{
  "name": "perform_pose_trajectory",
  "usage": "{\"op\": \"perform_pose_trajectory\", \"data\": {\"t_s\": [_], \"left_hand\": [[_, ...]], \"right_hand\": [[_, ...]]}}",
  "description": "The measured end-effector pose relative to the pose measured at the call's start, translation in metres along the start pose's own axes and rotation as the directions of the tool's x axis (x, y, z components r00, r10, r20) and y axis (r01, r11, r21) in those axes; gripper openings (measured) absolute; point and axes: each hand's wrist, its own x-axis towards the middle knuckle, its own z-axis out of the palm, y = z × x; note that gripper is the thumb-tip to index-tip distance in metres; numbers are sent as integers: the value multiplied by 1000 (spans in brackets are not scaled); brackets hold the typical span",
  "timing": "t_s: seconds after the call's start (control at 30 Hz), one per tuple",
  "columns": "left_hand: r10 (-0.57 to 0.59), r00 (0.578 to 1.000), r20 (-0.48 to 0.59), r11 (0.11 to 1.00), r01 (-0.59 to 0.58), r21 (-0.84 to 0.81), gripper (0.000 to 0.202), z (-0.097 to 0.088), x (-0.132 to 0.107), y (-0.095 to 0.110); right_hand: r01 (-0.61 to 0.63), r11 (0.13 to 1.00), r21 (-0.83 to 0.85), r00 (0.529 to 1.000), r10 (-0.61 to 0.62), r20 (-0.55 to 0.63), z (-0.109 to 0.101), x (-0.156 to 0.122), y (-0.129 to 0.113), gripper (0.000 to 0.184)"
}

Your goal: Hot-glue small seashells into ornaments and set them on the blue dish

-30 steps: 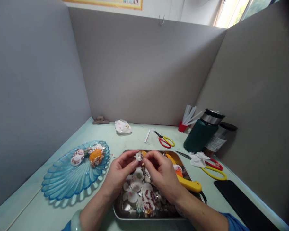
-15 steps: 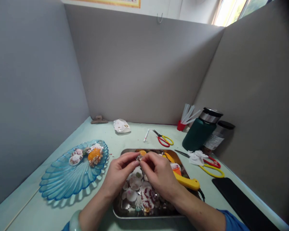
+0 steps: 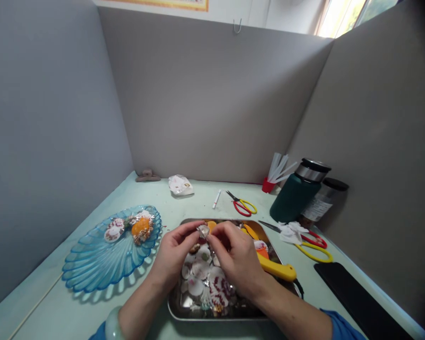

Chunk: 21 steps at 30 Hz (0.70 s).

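Between the fingertips of my left hand (image 3: 177,248) and my right hand (image 3: 235,252) is a small pale shell (image 3: 203,231). Both hands pinch it from opposite sides, just above a metal tray (image 3: 173,309). Loose seashells fill the tray, among them a white and purple scallop shell (image 3: 218,289) and a round white shell (image 3: 195,286). Under my right forearm and beside the hand lies the yellow handle of a tool (image 3: 278,270), its far end hidden. Orange pieces (image 3: 251,231) show at the tray's back right.
To the left stands a blue scalloped glass dish (image 3: 102,264) with shells stuck at its far end. Small scissors (image 3: 243,207), larger scissors (image 3: 311,248), a green bottle (image 3: 295,196), a red cup of white sticks (image 3: 268,185) and a black slab (image 3: 354,302) lie to the right.
The pale shell now shows between my fingertips, where it was mostly covered before. My hands have parted slightly. The whole view has shifted a little.
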Motion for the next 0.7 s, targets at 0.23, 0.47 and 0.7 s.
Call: {"op": "perform_pose_trajectory", "data": {"t_s": [0.23, 0.47, 0.7], "left_hand": [[-20, 1000, 18, 997, 21, -80, 27, -1, 0, -1], [-12, 1000, 26, 997, 14, -71, 26, -3, 0, -1], [-20, 999, 44, 996, 23, -83, 26, -4, 1, -2]], "right_hand": [[3, 999, 49, 999, -5, 34, -2, 3, 0, 19], [36, 996, 79, 998, -40, 52, -1, 2, -2, 18], [70, 994, 78, 996, -74, 53, -1, 2, -1, 16]]}}
